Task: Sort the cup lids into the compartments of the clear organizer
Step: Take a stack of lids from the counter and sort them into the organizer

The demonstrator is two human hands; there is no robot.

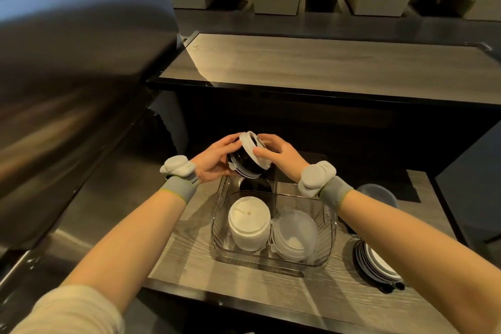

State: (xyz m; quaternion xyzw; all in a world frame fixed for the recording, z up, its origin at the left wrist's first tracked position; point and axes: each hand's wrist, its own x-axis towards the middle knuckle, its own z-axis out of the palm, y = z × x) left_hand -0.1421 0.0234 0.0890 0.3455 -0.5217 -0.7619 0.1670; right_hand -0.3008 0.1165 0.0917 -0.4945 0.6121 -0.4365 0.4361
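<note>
Both hands hold a tilted stack of lids above the far left corner of the clear organizer (329, 241). My left hand (214, 160) grips the black lids (245, 163) of that stack from the left. My right hand (282, 154) pinches the white lid (250, 144) at the stack's top end. In the organizer, white lids (249, 221) fill the near left compartment and translucent lids (294, 234) the near right one. A dark lid (254, 187) lies in the far left compartment.
A stack of dark and white lids (375, 263) lies on the wooden table at the right, with a translucent lid (379, 194) behind my right wrist. A long wooden counter (325, 65) stands beyond; a steel surface (67, 116) runs along the left.
</note>
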